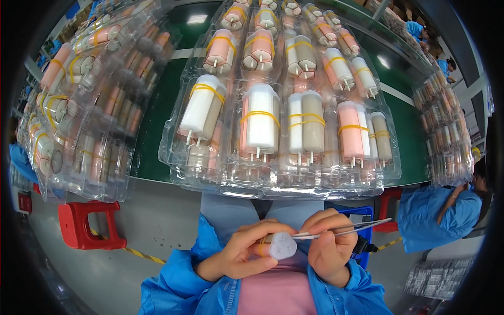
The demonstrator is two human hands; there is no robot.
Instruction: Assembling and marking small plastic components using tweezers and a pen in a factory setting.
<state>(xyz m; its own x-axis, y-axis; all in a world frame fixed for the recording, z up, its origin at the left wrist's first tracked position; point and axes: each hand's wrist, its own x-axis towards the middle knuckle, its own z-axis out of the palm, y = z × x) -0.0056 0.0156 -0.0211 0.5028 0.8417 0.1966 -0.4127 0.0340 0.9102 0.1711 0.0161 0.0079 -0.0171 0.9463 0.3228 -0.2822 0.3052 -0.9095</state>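
In front of my chest, my left hand [244,252] is closed round a small bundle of cylinders [284,246]. Its pale grey rounded end faces up toward me, and a yellow rubber band shows between my fingers. My right hand [332,247] pinches a pair of slim metal tweezers [370,224], with their far end sticking out to the right. A thin white piece [301,236] lies between my right fingertips and the bundle; whether it is joined to the bundle I cannot tell.
Ahead of me, stacked clear plastic trays [283,181] hold several banded bundles of white, pink and grey cylinders on a green table [157,113]. More loaded trays [86,173] stand left. A red stool [79,226] is at left; a person in blue [430,215] sits right.
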